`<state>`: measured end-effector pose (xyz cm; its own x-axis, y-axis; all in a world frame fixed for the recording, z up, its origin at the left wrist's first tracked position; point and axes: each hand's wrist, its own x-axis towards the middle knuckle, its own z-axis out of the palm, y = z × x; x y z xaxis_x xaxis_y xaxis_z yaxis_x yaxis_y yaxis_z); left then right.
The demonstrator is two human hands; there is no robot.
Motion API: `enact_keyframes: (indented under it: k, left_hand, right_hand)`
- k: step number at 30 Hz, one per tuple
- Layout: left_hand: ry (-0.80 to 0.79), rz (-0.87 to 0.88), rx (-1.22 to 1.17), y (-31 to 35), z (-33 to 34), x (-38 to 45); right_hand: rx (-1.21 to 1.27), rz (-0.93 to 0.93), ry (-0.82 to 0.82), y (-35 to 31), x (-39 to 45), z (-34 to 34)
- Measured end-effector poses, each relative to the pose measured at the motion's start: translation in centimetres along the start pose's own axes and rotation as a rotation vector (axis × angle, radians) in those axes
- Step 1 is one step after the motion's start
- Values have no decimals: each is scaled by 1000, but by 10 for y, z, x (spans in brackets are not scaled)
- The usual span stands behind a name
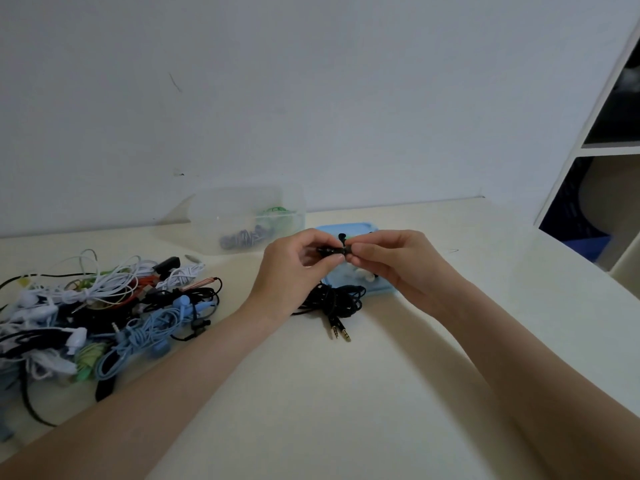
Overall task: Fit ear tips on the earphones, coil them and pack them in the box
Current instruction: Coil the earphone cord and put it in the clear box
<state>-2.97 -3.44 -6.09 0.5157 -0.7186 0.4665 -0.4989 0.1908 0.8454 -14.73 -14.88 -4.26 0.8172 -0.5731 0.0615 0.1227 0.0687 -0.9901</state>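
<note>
Black earbud (334, 251) pinched between hands (346, 261)

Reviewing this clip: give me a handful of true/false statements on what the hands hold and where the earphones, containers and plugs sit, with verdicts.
1. Both the left hand and the right hand pinch a black earbud between them. True.
2. The black cable bundle lies inside the clear plastic box. False: it lies on the table, under the hands.
3. The pile of tangled earphones lies at the person's left. True.
4. The blue tray stands left of the clear plastic box. False: it stands to its right, behind the hands.
5. Two jack plugs rest on the table, pointing towards the person. True.
</note>
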Motion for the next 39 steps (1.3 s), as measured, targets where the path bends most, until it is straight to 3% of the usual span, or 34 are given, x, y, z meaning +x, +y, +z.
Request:
enact_keyframes:
  k: [9, 18, 27, 39]
  left_hand:
    - [-79, 32, -21, 8, -6, -1]
    - [-96, -16, -204, 13, -7, 0]
    - [-95, -51, -198, 7, -8, 2]
    - [-204, -8, -173, 13, -16, 3]
  right_hand:
    - [213, 179, -73, -5, -5, 0]
    - [377, 284, -155, -9, -5, 0]
    - [263, 139, -56, -6, -5, 2]
    - [382, 341, -130, -10, -8, 2]
